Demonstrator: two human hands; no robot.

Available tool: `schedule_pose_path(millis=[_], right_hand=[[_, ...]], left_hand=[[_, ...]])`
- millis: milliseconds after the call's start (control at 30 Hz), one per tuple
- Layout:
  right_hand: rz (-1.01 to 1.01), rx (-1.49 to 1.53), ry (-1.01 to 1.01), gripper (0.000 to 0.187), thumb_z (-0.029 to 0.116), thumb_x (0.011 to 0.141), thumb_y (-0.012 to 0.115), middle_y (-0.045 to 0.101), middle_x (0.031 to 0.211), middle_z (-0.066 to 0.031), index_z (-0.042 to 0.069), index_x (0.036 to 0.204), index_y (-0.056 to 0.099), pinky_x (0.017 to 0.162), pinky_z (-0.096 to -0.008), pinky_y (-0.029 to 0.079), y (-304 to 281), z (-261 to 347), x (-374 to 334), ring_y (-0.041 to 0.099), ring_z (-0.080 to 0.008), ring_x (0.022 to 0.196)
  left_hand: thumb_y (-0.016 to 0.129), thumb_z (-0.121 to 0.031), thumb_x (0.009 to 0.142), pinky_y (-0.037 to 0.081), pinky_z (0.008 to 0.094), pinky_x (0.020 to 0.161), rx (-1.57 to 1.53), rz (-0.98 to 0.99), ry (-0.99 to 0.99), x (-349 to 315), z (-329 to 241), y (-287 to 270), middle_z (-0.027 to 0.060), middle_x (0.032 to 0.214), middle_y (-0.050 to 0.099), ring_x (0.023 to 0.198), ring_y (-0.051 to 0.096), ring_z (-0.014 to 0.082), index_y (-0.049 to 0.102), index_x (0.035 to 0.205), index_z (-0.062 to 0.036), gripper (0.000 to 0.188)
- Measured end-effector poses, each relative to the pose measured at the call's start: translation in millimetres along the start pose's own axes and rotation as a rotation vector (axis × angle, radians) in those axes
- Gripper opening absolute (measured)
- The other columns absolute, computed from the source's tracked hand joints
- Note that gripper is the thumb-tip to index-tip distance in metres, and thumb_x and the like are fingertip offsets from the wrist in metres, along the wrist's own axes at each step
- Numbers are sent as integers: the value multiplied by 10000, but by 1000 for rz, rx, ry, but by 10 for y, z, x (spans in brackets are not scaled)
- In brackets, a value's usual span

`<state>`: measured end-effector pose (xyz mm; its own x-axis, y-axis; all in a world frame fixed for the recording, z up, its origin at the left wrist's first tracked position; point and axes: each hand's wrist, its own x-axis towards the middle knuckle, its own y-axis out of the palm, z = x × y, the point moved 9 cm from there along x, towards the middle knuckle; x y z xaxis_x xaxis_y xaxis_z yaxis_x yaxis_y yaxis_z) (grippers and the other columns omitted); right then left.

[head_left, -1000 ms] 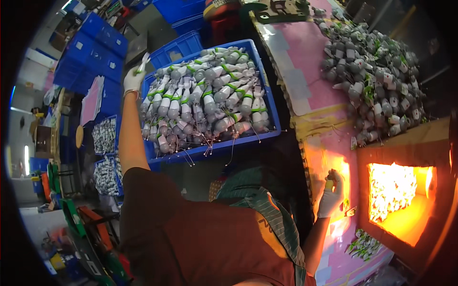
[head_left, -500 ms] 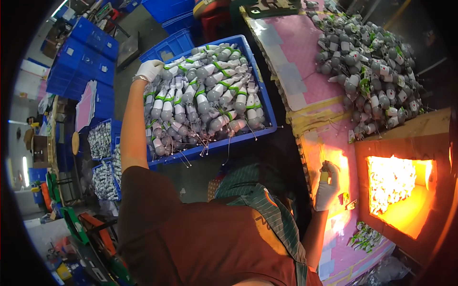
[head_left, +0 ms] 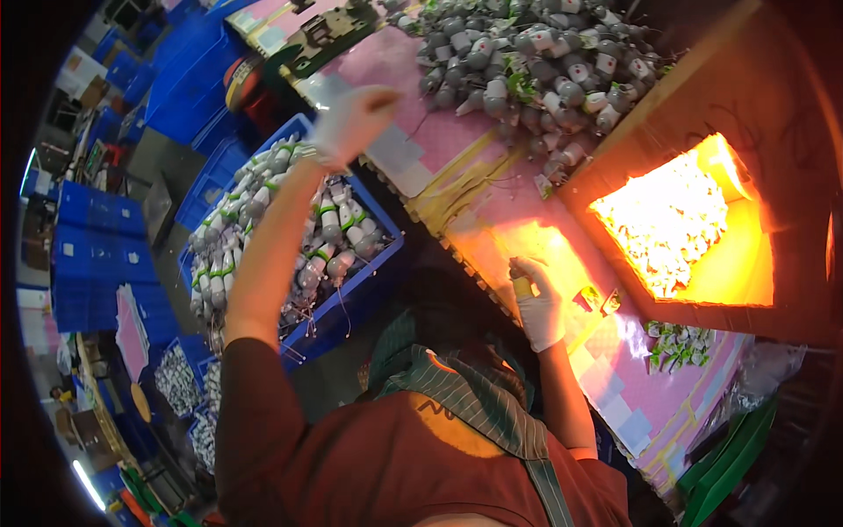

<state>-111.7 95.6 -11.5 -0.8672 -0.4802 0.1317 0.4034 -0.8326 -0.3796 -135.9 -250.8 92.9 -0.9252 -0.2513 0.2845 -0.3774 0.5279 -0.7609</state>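
My left hand (head_left: 356,125), in a white glove, is stretched over the gap between a blue crate (head_left: 369,268) and the pink-covered table (head_left: 492,220). Motion smears its fingers, so I cannot tell what they hold, if anything. Under that forearm, the crate is heaped with white-and-grey bulb-shaped pieces (head_left: 329,224) with green bands and thin wires. My right hand (head_left: 543,314), also gloved, is closed around a small yellow-and-dark object (head_left: 522,286) above the table's near edge. The object's exact kind does not show.
A pile of grey-and-white pieces (head_left: 536,70) covers the table's far part. On the right stands a brightly lit cardboard box (head_left: 606,167), small pieces glowing inside. Green-and-white parts (head_left: 680,345) lie beside it. Blue crates (head_left: 101,259) are stacked on the left.
My left hand has left the crate's far left corner and swung right toward the table. The view has turned, shifting crate and table leftward. My right hand still grips the yellow-and-dark object.
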Motion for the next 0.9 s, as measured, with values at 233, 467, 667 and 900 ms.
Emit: schedule_pose_path(millis=[233, 467, 667, 900], right_hand=[[-44, -38, -113, 148, -32, 852, 606, 645, 919, -73, -8, 995, 636, 764, -263, 497, -96, 242, -114, 625, -148, 822], [-96, 288, 254, 218, 89, 906, 566, 628, 894, -82, -43, 1076, 599, 693, -253, 493, -198, -49, -28, 610, -145, 765], [36, 656, 392, 372, 281, 947, 542, 563, 733, -45, -12, 1177, 544, 530, -213, 428, -114, -72, 395, 527, -98, 589], [107, 548, 481, 235, 206, 932, 566, 592, 754, -20, 2, 1042, 610, 516, -194, 396, -26, -302, 210, 524, -80, 584]], left_hand=[[662, -373, 755, 505, 332, 726, -7, 37, -288, 874, -302, 1312, 174, 897, 660, 821, 657, 265, 605, 980, -18, 424], [714, -154, 770, 460, 256, 500, -999, 211, -394, -39, -689, 1353, 61, 744, 579, 627, 606, 146, 544, 1002, -22, 316], [683, -150, 840, 447, 218, 487, -1019, 560, -484, -1049, -1221, 1464, 51, 831, 592, 581, 583, 120, 523, 1165, -39, 379], [574, -372, 925, 444, 201, 500, -1253, 659, -558, -1496, -1291, 1706, 41, 890, 574, 622, 566, 96, 523, 1209, -60, 425]])
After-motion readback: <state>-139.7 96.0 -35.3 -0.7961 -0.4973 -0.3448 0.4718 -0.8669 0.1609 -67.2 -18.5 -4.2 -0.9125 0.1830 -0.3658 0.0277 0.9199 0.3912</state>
